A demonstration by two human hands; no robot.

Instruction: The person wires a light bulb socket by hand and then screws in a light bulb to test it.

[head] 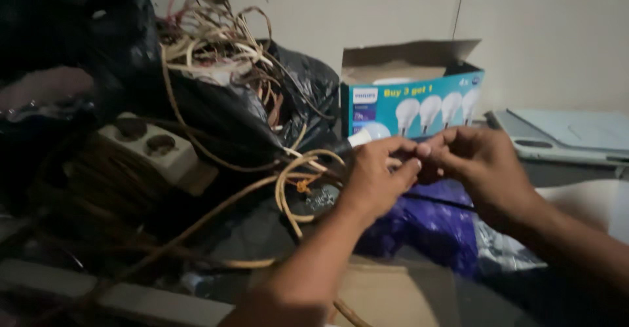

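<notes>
Pinching together at the centre of the view, the left hand and right hand meet fingertip to fingertip on something small; what it is cannot be told, though a pale cord loops in from nine o'clock. Judging by that, steady short finger moves suit best, keeping the cord slack. A bulb box stands at twelve o'clock, a white socket strip at ten.
</notes>
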